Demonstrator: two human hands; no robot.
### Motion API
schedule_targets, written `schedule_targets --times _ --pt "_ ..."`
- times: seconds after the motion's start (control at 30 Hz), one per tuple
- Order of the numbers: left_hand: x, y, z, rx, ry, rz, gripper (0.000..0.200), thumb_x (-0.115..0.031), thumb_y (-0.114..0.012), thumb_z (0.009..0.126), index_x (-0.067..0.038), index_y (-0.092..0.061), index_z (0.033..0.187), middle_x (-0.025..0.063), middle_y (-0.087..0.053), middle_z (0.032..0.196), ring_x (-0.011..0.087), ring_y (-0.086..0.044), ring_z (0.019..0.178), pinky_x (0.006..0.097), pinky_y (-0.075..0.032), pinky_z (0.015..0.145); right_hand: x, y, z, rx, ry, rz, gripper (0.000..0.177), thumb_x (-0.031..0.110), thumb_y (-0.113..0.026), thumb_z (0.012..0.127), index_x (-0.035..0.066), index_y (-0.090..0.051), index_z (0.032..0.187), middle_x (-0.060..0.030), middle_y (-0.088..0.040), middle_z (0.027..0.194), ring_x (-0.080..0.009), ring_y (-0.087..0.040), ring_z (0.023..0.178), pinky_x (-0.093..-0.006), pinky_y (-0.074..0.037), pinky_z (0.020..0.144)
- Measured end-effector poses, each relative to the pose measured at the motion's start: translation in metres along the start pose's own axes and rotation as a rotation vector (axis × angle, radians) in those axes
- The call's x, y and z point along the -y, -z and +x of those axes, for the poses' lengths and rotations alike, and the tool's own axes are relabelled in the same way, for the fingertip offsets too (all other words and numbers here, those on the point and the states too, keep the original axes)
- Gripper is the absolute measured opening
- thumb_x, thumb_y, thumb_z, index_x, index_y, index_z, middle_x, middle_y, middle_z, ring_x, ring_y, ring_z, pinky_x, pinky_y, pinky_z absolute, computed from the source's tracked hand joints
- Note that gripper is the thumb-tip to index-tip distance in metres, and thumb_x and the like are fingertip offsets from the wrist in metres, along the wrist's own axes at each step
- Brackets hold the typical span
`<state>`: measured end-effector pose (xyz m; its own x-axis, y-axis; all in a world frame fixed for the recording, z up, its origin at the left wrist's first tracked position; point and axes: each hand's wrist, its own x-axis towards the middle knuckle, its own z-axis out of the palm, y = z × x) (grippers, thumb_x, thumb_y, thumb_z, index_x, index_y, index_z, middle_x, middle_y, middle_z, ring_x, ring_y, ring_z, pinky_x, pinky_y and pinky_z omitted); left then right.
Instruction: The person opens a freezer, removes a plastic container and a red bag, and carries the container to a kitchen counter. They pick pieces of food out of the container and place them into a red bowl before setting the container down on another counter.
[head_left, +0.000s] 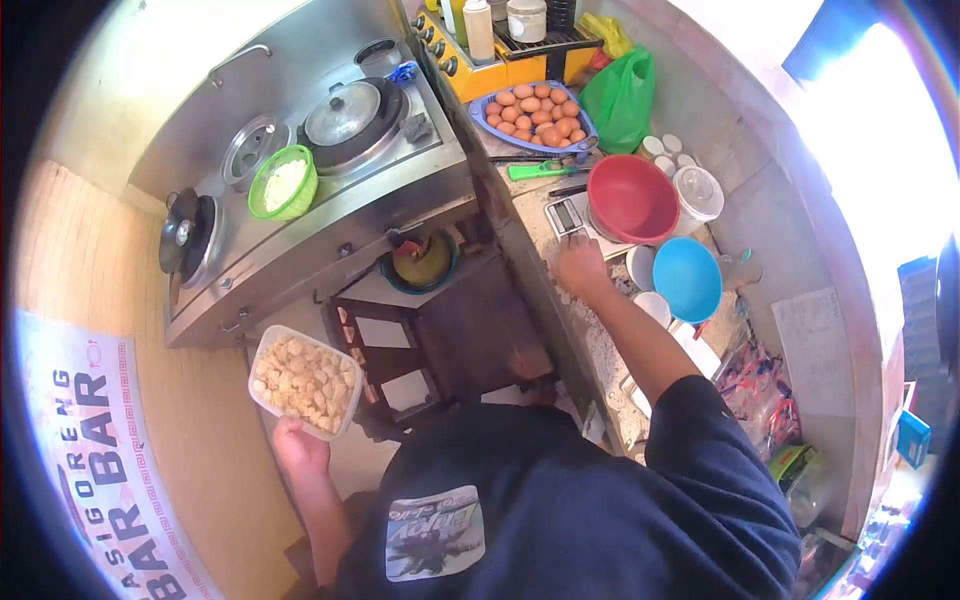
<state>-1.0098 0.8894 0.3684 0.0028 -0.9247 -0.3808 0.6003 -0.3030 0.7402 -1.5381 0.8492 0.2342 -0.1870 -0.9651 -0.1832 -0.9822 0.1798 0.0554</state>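
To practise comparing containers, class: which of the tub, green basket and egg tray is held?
The whitish rectangular tub, held in the left hand; no hand touches the green basket or bluish egg tray.

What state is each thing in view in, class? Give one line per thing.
Plastic tub: open, filled with pale pieces
Left hand: gripping the tub
Kitchen scale: partly hidden by red bowl
Right hand: at the scale
Red bowl: uncovered, looks empty
Blue bowl: uncovered, looks empty
Egg basket: filled with eggs
Green basket: uncovered, white contents
Silver lid: covering dark pan
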Motion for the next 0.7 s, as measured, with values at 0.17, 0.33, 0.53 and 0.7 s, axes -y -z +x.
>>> schedule_targets --times 0.17,0.33,0.53,0.7 --pt "0.002 -0.005 -0.005 -0.041 -0.04 -0.026 0.079 -0.01 -0.045 0.068 0.001 -0.031 0.145 0.0188 -0.043 0.144 0.038 -0.041 0.133 0.054 -0.033 0.112 0.009 0.002 0.0 -0.057 -0.079 0.132 0.057 0.038 -0.067 0.084 -0.004 -0.055 0.12 -0.0203 -0.06 0.12 -0.0333 -0.053 0.118 -0.0466 -0.042 0.096" --pt "0.001 0.019 -0.011 -0.016 -0.077 -0.134 0.078 -0.009 -0.046 0.068 0.001 -0.034 0.143 0.0182 -0.045 0.142 0.0371 -0.044 0.13 0.0529 -0.035 0.11 0.004 0.044 -0.041 -0.159 -0.074 0.335 0.063 0.036 -0.071 0.081 0.002 -0.052 0.13 -0.0194 -0.055 0.132 -0.0352 -0.049 0.125 -0.0466 -0.037 0.105" --pt "0.0 0.036 -0.021 -0.085 -0.13 -0.15 0.077 -0.008 -0.047 0.067 0.001 -0.036 0.142 0.0176 -0.047 0.14 0.036 -0.047 0.128 0.0523 -0.036 0.11 -0.054 0.047 -0.047 -0.692 -0.332 0.199 0.053 0.026 -0.073 0.078 0.009 -0.057 0.126 -0.0149 -0.059 0.127 -0.0335 -0.053 0.12 -0.0577 -0.026 0.11" --pt "0.006 0.035 -0.007 -0.047 -0.11 -0.148 0.077 -0.008 -0.047 0.067 0.001 -0.035 0.143 0.0172 -0.047 0.14 0.035 -0.046 0.13 0.0514 -0.036 0.11 -0.063 0.046 -0.034 -0.373 -0.311 0.181 0.036 0.023 -0.067 0.084 0.012 -0.063 0.118 -0.0126 -0.069 0.108 -0.0302 -0.061 0.109 -0.0595 -0.028 0.109"
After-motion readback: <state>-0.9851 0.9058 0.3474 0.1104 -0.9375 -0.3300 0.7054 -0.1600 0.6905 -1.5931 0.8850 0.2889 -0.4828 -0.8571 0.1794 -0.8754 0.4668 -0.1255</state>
